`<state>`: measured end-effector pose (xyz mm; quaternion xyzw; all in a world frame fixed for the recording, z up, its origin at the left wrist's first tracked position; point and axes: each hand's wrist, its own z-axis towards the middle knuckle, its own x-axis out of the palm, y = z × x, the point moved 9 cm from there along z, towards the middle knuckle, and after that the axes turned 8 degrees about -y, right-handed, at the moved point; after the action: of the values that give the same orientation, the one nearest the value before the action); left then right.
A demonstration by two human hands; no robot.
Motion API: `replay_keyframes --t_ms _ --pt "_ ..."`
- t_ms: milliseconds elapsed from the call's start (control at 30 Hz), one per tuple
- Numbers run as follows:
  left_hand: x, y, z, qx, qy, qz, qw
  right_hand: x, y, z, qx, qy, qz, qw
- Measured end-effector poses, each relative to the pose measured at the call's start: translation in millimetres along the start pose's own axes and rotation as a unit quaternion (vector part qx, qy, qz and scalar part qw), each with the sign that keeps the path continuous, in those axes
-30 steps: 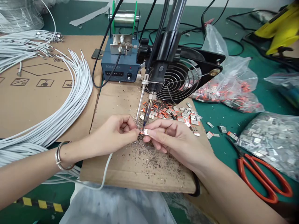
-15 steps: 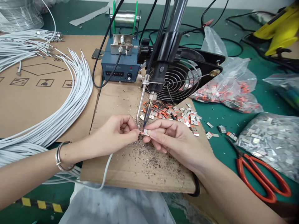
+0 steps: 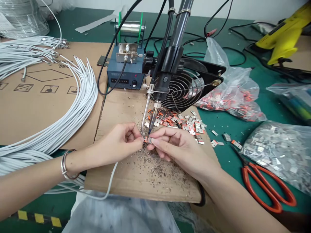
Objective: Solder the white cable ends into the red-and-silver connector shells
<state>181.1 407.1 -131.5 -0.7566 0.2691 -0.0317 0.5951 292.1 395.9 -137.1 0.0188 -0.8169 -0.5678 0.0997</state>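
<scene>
Between thumb and fingers, my left hand (image 3: 125,140) pinches the end of a white cable (image 3: 112,178), which hangs below it. My right hand (image 3: 173,142) grips a small metal USB connector (image 3: 150,140) with an orange part facing my left hand. The tip of a soldering iron (image 3: 153,119) comes down onto the joint between both hands. Beside it, a thin bent metal feed tube (image 3: 146,111) ends at the same spot. The exact contact is too small to tell.
Behind stand a blue soldering station (image 3: 125,72) with a solder spool and a round fan grille (image 3: 173,92). Loose connectors (image 3: 191,124) lie on the cardboard (image 3: 116,110). White cables (image 3: 80,106) lie left; orange-handled scissors (image 3: 268,187) and a bag of metal parts (image 3: 279,149) lie right.
The whole view has shifted slightly, with the scene a little lower. Both hands keep their grips at the iron tip, and the connector looks slightly more tilted.
</scene>
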Motion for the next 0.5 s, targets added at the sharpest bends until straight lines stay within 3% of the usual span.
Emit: replay_keyframes --t_ms 200,400,500 --pt "0.2 -2.9 -1.7 0.011 0.01 -0.013 1.0 0.8 1.9 -0.3 -0.003 -0.005 -0.009 1.0" --pt "3.3 -3.4 -6.8 -0.025 0.073 -0.067 0.995 2.0 2.8 -0.1 -0.009 -0.005 -0.025 1.0" --pt "1.5 -3.4 -7.4 -0.023 0.079 -0.07 0.994 1.2 2.7 -0.3 -0.01 -0.008 -0.032 0.999"
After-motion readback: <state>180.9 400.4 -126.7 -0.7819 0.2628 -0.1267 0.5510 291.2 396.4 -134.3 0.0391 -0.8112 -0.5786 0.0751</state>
